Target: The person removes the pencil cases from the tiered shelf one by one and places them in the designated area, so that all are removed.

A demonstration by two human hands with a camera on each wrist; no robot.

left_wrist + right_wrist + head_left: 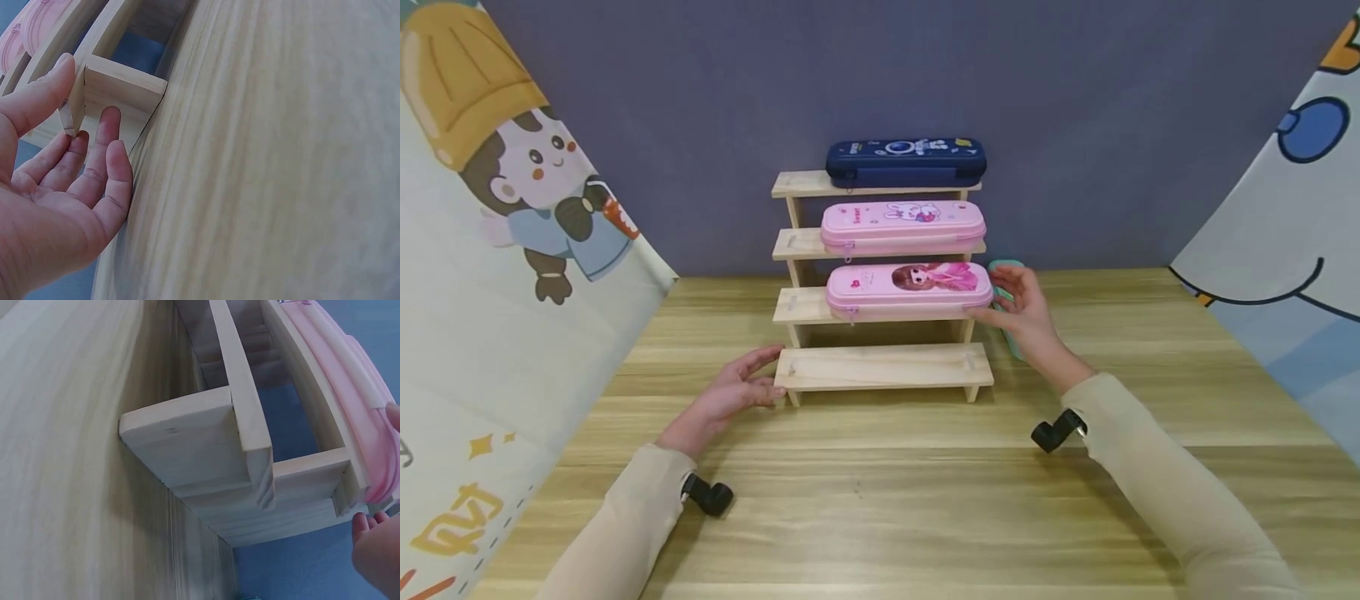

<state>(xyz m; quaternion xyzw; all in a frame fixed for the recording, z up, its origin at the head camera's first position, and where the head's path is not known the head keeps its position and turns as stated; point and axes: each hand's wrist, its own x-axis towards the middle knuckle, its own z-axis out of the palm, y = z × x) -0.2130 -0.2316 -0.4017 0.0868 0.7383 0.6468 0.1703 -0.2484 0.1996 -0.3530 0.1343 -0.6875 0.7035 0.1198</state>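
A stepped wooden shelf (880, 367) stands on the table with its lowest step bare. The top step carries a navy pencil case (906, 161), the second a pink bunny case (902, 227), and the third a pink case with a girl picture (910, 289). My right hand (988, 294) holds that case's right end, thumb low in front and fingers (375, 544) round the far side. My left hand (762, 379) rests with relaxed fingers against the left end of the lowest step (122, 84), thumb on top, and holds nothing.
A teal object (1009, 268) lies on the wooden table (880, 500) just behind my right hand, mostly hidden. Printed cartoon curtains hang at the left (490, 250) and right (1300, 208). A grey-blue wall is behind the shelf.
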